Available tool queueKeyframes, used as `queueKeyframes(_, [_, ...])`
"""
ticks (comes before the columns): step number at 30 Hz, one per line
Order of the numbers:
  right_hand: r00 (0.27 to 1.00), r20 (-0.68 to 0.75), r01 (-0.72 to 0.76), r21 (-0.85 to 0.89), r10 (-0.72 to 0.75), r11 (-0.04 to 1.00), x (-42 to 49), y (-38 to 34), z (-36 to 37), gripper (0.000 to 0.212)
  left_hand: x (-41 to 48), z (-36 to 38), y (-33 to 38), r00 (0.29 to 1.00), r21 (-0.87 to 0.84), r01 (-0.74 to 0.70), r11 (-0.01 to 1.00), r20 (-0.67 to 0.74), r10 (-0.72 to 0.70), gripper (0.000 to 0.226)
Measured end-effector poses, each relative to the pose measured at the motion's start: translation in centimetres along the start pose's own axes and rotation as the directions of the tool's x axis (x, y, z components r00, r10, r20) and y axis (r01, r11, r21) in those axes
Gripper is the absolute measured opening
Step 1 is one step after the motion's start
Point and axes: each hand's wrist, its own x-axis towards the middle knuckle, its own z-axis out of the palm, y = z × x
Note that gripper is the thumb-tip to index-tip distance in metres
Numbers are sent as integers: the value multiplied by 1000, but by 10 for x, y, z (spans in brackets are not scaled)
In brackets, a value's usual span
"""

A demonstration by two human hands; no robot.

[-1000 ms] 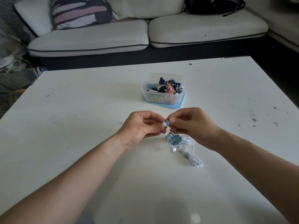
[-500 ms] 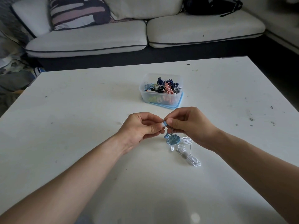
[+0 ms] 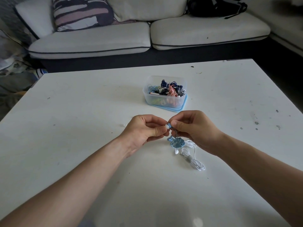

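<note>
Above the white table [image 3: 82,120], my left hand [image 3: 144,130] and my right hand [image 3: 195,128] meet at a small blue earbud [image 3: 168,126] with a white tip. Both pinch it between thumb and fingers. From the earbud a thin cord drops to a coiled bundle of blue earphone cable [image 3: 176,142] that hangs just over the table. Beside that bundle, white earphones [image 3: 191,156] lie loosely coiled on the table, partly under my right wrist.
A clear plastic box [image 3: 164,102] on a blue lid stands behind my hands, filled with several bundled earphones in dark blue, pink and light blue. A white sofa [image 3: 147,36] with a striped cushion [image 3: 82,12] runs along the far side of the table.
Both hands stay pinched on the blue earbud with only slight finger movement. The view has shifted a little.
</note>
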Motion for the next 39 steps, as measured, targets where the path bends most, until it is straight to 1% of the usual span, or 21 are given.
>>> queueKeyframes(3, [1000,-11,5,-16,-5,1000,0,1,1,11,0,-1,-1,1000,10,6,1000,-7,-6,24])
queueKeyframes(6, [1000,0,31,-80,-31,996,0,0,0,10,0,-1,-2,1000,8,16,1000,-12,-16,16])
queueKeyframes(8, [1000,0,24,-85,-24,996,0,-1,0,10,0,0,-2,1000,-5,17,1000,-5,-17,14])
queueKeyframes(12, [997,46,-69,46,66,997,-1,-4,-2,10,0,0,2,1000,-35,9,999,26,-8,19])
queueKeyframes(15, [992,74,-107,131,98,986,-1,-5,-3,12,0,1,2,999,-48,6,999,35,-5,21])
queueKeyframes(22, [992,72,-114,136,105,984,-1,-4,-2,10,0,0,0,1000,-30,-5,1000,31,6,17])
queueKeyframes(27, [992,40,-126,72,123,989,-2,-4,-1,11,1,2,-3,997,108,-82,991,4,82,13])
queueKeyframes(29, [992,24,-128,54,127,990,-2,-6,-2,11,1,4,-4,995,125,-101,987,8,101,13])
queueKeyframes(31, [991,16,-134,66,133,989,-2,-8,-2,11,0,4,-3,995,126,-98,987,16,97,11])
queueKeyframes(34, [989,15,-145,138,145,980,-2,-10,-2,12,2,0,-2,997,171,-72,983,28,68,8])
queueKeyframes(36, [990,24,-144,178,142,974,-2,-12,-2,15,4,-1,-6,998,257,-60,964,20,57,17])
queueKeyframes(37, [990,27,-144,198,141,970,-2,-12,-2,16,5,-2,-9,997,337,-71,939,23,68,22])
queueKeyframes(39, [990,27,-143,254,140,957,-2,-14,-1,18,5,0,-14,994,478,-104,872,71,80,32])
